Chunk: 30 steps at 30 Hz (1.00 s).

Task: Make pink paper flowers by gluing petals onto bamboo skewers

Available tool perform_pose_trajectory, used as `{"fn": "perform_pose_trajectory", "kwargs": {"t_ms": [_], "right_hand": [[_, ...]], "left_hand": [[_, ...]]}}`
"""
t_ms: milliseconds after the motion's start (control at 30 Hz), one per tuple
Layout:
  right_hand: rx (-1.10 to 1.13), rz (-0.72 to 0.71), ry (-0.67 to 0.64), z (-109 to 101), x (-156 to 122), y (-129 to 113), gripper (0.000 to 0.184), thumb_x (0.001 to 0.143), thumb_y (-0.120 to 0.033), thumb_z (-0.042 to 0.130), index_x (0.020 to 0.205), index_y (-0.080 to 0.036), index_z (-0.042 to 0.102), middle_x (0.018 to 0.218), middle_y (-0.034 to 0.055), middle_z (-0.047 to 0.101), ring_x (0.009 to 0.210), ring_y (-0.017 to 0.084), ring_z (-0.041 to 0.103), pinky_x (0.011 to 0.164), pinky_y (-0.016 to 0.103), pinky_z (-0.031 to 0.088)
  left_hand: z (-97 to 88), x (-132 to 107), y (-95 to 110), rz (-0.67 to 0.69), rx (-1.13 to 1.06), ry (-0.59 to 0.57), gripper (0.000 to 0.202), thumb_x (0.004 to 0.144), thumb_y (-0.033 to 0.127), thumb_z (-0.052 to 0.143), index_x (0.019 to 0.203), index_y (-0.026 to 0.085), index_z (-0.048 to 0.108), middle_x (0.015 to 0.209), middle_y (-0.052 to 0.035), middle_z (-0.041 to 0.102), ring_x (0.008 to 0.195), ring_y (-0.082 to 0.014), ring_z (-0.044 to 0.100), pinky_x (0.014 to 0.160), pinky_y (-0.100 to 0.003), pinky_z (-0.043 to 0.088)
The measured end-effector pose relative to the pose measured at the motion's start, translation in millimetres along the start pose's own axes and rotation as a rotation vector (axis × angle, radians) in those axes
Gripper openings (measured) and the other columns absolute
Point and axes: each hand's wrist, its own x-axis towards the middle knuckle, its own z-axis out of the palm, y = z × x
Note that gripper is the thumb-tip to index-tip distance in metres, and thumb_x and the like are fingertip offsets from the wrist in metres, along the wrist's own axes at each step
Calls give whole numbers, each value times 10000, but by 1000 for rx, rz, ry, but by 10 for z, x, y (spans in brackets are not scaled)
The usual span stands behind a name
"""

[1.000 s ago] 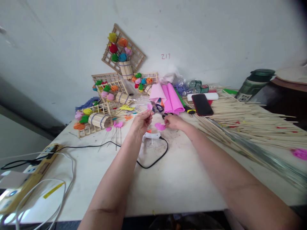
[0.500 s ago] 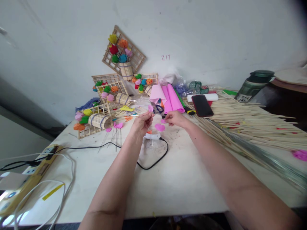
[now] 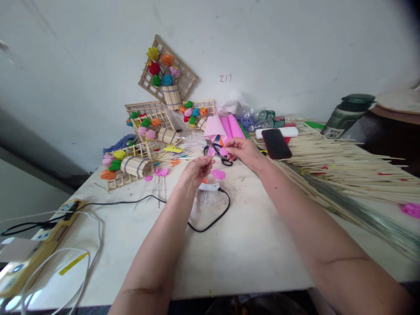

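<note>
Between its fingertips my left hand (image 3: pixel 199 169) pinches a thin stem topped by a pink paper petal (image 3: pixel 211 152). Just to the right, my right hand (image 3: pixel 242 151) is closed on a single round pink petal (image 3: pixel 223 152), held close beside the first. Under the hands, more pink petals (image 3: pixel 218 174) lie on the table. A white glue gun (image 3: pixel 210 187) with an orange tip rests below my left hand. Dark-handled scissors (image 3: pixel 226 161) lie behind and beneath my right hand.
Petals on wire stems (image 3: pixel 160 172) lie left, by stick-frame flower baskets (image 3: pixel 134 165). Pink paper rolls (image 3: pixel 234 128), a phone (image 3: pixel 276 143), bamboo sticks (image 3: pixel 344 162) and a green bottle (image 3: pixel 348 116) are at back and right. The glue gun's black cord (image 3: pixel 210 228) loops toward a power strip (image 3: pixel 59 229).
My right hand has lifted the petal from the table and brought it up beside the stemmed petal. My left hand has shifted slightly right, and the scissors now show more.
</note>
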Motion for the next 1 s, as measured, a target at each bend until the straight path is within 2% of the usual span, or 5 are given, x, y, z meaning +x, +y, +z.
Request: {"fn": "perform_pose_trajectory", "kwargs": {"t_ms": [233,467,1000], "right_hand": [[-2,-52,42,54,1,-94,266,672,-273,632,901,-141,608,654,-14,586,445,61,499,447,200,425],[-60,-43,59,116,-26,-158,150,654,-257,635,722,-129,595,566,-28,530,427,55,463,422,184,392],[-108,-7,103,209,-38,-149,135,650,-269,629,700,-144,617,550,-30,518,413,48,409,385,176,331]], "left_hand": [[24,-18,-13,-3,48,7,47,655,106,616,702,102,611,588,-26,613,464,-64,543,441,-143,425],[58,-47,-7,-20,92,-32,47,639,101,636,683,100,620,585,-29,615,455,-62,536,415,-142,404],[23,-7,-40,-36,103,-106,75,640,102,635,715,107,632,588,-34,617,463,-66,534,414,-148,395]]}}
